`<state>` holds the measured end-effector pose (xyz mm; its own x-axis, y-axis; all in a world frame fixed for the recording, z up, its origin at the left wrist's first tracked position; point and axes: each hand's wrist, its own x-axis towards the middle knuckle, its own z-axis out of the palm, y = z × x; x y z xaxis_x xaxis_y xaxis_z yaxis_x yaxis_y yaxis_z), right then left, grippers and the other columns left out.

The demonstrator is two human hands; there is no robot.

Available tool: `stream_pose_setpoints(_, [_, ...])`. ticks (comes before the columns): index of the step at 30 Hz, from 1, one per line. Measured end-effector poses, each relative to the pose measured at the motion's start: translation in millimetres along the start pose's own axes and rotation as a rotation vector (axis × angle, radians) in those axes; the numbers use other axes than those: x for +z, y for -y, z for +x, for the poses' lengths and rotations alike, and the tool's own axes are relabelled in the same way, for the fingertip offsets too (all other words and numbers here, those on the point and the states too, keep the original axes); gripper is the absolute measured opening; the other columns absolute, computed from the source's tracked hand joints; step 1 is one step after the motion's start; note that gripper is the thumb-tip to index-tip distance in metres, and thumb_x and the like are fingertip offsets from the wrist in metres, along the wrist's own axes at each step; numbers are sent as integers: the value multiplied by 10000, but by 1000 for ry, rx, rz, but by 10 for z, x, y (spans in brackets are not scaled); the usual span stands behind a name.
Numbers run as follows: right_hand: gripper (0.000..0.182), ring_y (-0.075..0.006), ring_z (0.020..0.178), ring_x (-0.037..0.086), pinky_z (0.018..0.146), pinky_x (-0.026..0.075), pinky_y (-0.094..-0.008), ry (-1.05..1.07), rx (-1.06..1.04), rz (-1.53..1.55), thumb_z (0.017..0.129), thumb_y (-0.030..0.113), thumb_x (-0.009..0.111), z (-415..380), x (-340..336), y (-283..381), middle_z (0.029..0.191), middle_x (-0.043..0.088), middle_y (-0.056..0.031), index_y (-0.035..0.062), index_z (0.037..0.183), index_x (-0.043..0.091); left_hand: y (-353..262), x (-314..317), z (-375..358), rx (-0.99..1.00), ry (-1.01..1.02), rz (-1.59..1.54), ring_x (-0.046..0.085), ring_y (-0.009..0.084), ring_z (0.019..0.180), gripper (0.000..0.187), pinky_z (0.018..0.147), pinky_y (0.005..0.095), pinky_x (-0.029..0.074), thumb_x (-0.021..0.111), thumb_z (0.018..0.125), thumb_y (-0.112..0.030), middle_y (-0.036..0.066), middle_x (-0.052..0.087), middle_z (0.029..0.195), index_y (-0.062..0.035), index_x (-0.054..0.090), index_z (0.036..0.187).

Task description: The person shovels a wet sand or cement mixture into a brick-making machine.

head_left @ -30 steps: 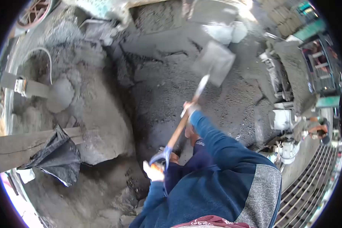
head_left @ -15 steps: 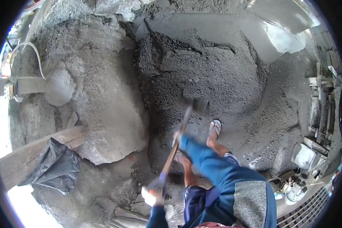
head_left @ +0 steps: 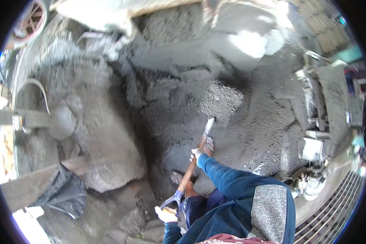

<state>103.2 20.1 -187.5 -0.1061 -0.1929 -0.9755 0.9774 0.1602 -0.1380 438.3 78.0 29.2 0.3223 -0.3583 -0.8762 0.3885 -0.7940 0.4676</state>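
Observation:
A shovel [head_left: 188, 178] slants from low in the view up towards the middle. My right hand [head_left: 197, 154] is closed around its wooden shaft, below the pale metal socket. At the lower end, my left hand [head_left: 166, 214], which looks whitish as if gloved, is closed on the purple D-shaped handle [head_left: 175, 198]. A heap of grey gravelly mix [head_left: 221, 101] lies on the shovel's blade and hides it. Past it, more of the damp grey mix [head_left: 162, 97] is spread over the ground.
A large grey rock-like mound [head_left: 101, 134] rises on the left, with a wooden beam [head_left: 24, 187] and black plastic sheet [head_left: 67, 191] beside it. My sandalled feet stand near the shaft. At right are a white bucket [head_left: 313, 187] and a metal grating [head_left: 333, 219].
The shovel blade has come up from the grey pile and now carries a load of mix. My view has tilted further forward, and both hands still grip the shovel.

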Motion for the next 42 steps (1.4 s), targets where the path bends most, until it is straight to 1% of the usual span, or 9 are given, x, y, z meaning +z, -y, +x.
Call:
stream_pose_setpoints(7, [116,-228,551,533,532,490,-455,-100,-497,296,932,97,622,-2048,-403,2109,704,509,-55,81,949,509,-241,1551,-442,-56,454,245,444,186,420,687,408,347,398,427,889,-775,20,437,493,-124,512,687])
stream_pose_setpoints(13, [155,-238,638,574,602,522,-453,517,-949,593,911,184,700,-3540,-1032,4271,760,569,-50,103,910,568,-535,3705,-2208,310,1008,292,469,176,456,635,427,311,371,443,927,-710,39,542,591,-114,533,728])
stream_pose_setpoints(15, [148,-236,593,565,567,520,-429,422,-1095,760,926,145,667,-4134,-1255,4805,708,545,-52,87,893,536,-506,4173,-3025,584,1209,295,502,171,485,564,476,326,418,529,942,-596,49,593,637,-74,562,731])
stream_pose_setpoints(19, [148,-229,502,565,483,518,-398,441,-1222,816,924,162,633,-4694,-2292,5269,632,541,-48,83,848,534,-150,4517,-4258,1979,1869,-74,569,238,582,324,624,376,498,812,676,-286,60,604,669,-40,612,744])
stream_pose_setpoints(23, [206,-239,487,555,504,529,-427,261,-1230,622,919,215,675,-4481,-3377,4928,608,537,-49,101,827,530,461,4101,-4488,2209,2304,619,578,277,630,328,753,409,481,843,576,-338,43,558,633,-140,593,653])
stream_pose_setpoints(28, [197,-245,571,603,556,553,-439,70,-1197,551,915,232,699,-4807,-2850,3851,702,589,-63,95,912,557,408,3416,-3880,2075,2254,901,535,256,532,352,686,403,472,818,551,-338,27,508,517,-140,529,513])
stream_pose_setpoints(32, [192,-247,640,622,604,554,-444,374,-1237,465,918,223,697,-4794,-2301,3353,756,602,-69,98,953,556,-18,2744,-3140,1586,2157,603,631,263,709,330,845,418,502,811,681,-284,107,621,771,-32,647,816])
stream_pose_setpoints(37, [173,-251,593,567,605,506,-469,444,-967,435,926,214,673,-4168,-1493,2738,694,549,-47,118,861,545,-22,1783,-1892,280,1282,365,619,207,683,537,618,364,513,492,985,-555,87,631,741,-41,596,871])
stream_pose_setpoints(42, [282,-283,517,538,504,475,-502,51,-563,106,886,210,665,-2001,-880,1461,624,524,-72,134,671,499,78,601,-697,-79,623,149,391,172,421,597,447,359,381,506,922,-685,-23,340,490,-202,380,594])
